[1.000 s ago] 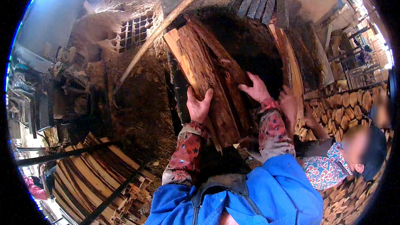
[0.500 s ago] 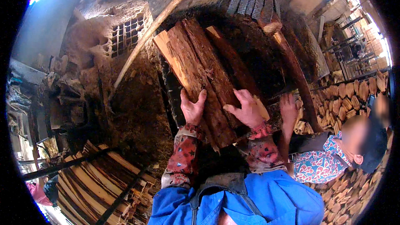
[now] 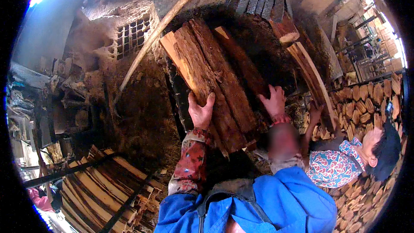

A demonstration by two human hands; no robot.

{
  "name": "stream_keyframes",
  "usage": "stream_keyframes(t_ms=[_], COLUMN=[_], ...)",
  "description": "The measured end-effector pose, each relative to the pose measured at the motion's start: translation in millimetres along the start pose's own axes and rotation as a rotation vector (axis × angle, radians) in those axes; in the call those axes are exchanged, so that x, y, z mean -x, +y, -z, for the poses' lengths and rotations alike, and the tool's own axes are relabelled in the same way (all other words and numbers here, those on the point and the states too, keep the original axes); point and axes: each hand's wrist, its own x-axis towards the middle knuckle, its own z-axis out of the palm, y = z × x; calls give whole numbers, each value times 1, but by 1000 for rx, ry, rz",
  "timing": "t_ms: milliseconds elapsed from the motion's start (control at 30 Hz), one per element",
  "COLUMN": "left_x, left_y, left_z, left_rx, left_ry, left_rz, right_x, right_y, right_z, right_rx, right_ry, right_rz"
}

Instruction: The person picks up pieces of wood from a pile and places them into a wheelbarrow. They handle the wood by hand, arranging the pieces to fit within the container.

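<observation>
Several long bark-covered wood slabs lie side by side in front of me, slanting away to the upper left. The leftmost shows a pale cut face. My left hand grips the left edge of the bundle, thumb on the bark and fingers along the side. Farther right, a separate dark slab lies with a gap beside the bundle. My right hand is at its near end, thumb and fingers spread, with the thumb close to the wood.
On the right a co-worker in a patterned shirt holds a long split slab up under another piece of wood. Stacked split wood stands behind. A long pale pole leans at upper left; more planks lie lower left.
My right hand has left the bundle's right side and moved right to the separate slab. My left hand stays put. The co-worker's hand has lowered, now on a split slab.
</observation>
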Motion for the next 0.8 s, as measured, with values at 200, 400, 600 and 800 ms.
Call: stream_keyframes(t_ms=[200,400,600,800], left_x=[-2,-4,-2,-2], left_y=[-5,-2,-5,-30], left_z=[-2,2,-1,6], left_rx=[-37,-12,-51,-12], left_ry=[6,20,17,36], left_rz=[-16,-32,6,-8], right_x=[33,24,20,30], right_y=[25,-14,14,-12], right_z=[-9,30,21,48], right_rx=[-130,-539,-448,-601], right_ry=[-3,-128,-67,-25], right_rz=[-22,-88,-25,-11])
